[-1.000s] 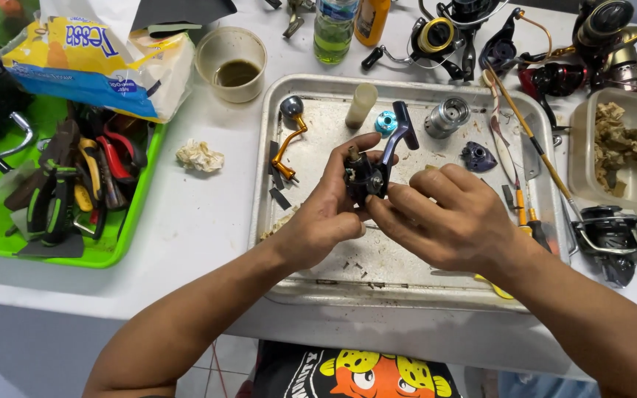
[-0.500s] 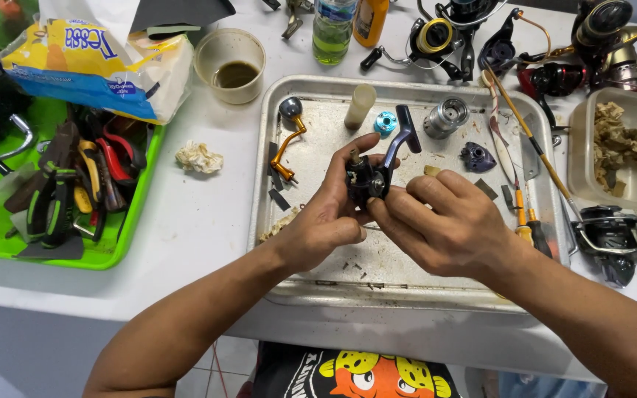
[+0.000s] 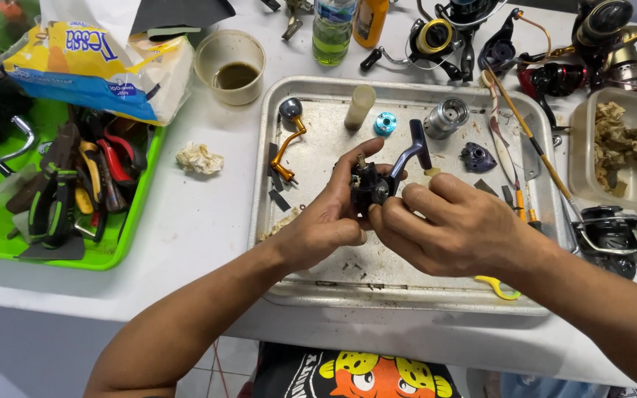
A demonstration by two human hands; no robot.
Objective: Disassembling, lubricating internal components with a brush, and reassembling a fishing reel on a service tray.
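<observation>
Together, left hand [image 3: 326, 221] and right hand [image 3: 455, 225] grip a glossy black reel body [image 3: 372, 184] above the scuffed metal tray [image 3: 311, 96].

Count on my bench: one metal tray [image 3: 318, 284], one green tray [image 3: 123, 236], two bottles [image 3: 332, 29] at 12 o'clock, one cup [image 3: 234, 66], one gold crank handle [image 3: 289, 140].
</observation>
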